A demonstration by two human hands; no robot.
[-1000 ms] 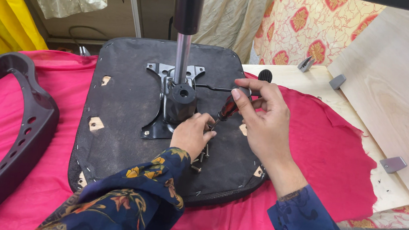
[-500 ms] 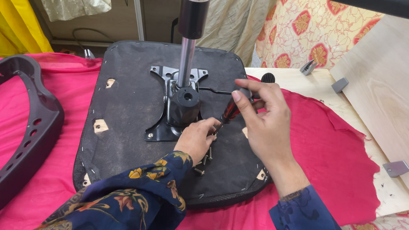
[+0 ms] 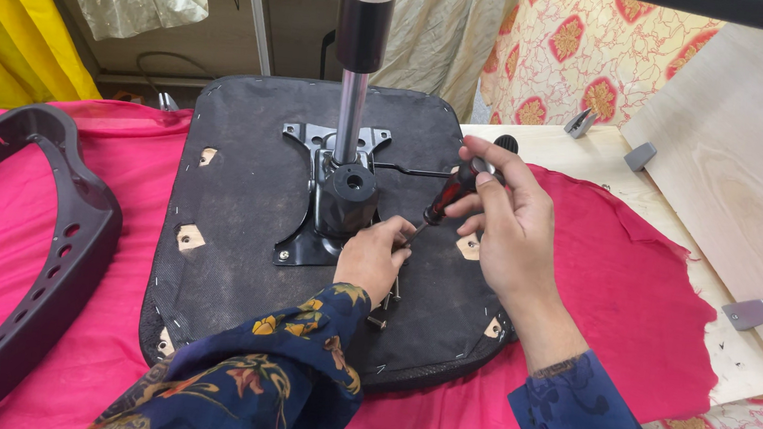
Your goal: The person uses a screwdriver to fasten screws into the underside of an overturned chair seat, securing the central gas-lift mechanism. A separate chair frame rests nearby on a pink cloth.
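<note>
At far left a dark grey curved plastic chair-back frame (image 3: 43,238) w/ a row of holes is laid on a bright pink cloth (image 3: 643,305); just right of it, an upturned black fabric-covered chair seat (image 3: 240,229) is set on the same cloth, underside up, staples seen along its edge; a black metal mounting plate w/ a round housing (image 3: 332,196) is fixed at the seat's centre, and a chrome gas-lift rod w/ black cylinder (image 3: 354,81) is stood upright in it; a thin black lever is seen reaching right from the plate.

The left hand (image 3: 372,260), in a navy floral sleeve, is curled just right of the plate's lower corner, fingertips pinched by the tool tip; whether a screw is held cannot be told; loose metal screws (image 3: 390,295) are laid on the seat beside it.

Further right, the right hand (image 3: 511,222) is closed round a red-and-black-handled screwdriver (image 3: 449,193), tilted, tip pointed down-left towards the left fingertips, approx. at the plate's edge.

At far right, pale plywood boards (image 3: 741,156) w/ small grey metal brackets (image 3: 748,313) are laid; patterned orange-cream fabric is hung behind.
</note>
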